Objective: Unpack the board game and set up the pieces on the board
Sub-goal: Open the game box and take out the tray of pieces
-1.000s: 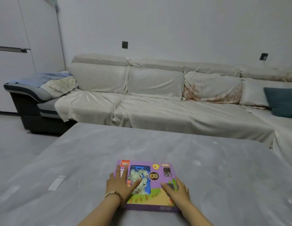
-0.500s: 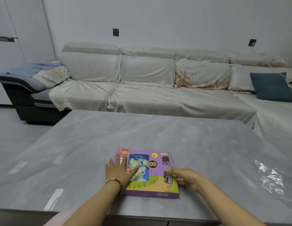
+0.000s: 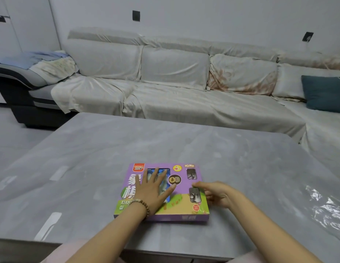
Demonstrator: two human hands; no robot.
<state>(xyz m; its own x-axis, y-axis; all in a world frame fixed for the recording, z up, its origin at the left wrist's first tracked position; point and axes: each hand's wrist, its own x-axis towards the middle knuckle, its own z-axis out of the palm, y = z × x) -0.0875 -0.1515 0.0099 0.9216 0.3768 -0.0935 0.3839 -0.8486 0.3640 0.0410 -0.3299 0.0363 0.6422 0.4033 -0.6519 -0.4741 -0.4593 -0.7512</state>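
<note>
- Box (image 3: 177,206) lies flat and unopened on the table (image 3: 184,145), near its near edge, with its long axis running left-right.
- Left hand (image 3: 153,188) presses flat on the lid, fingers spread.
- Right hand (image 3: 216,194) is at the box's right edge, fingers half-curled. Whether it grips cannot be told.

A large grey table (image 3: 165,141) with a mottled, stone-like top fills the lower part of the view. A flat purple game box (image 3: 184,207) lies face up directly on it, near the front edge and about midway across, its near side roughly parallel to that edge. The lid shows a green and tan band along its near part. On the table's right side, clear wrinkled film (image 3: 324,207) glints. Several pale strips (image 3: 50,223) mark the left side; whether they are tape or glare cannot be told.
</note>
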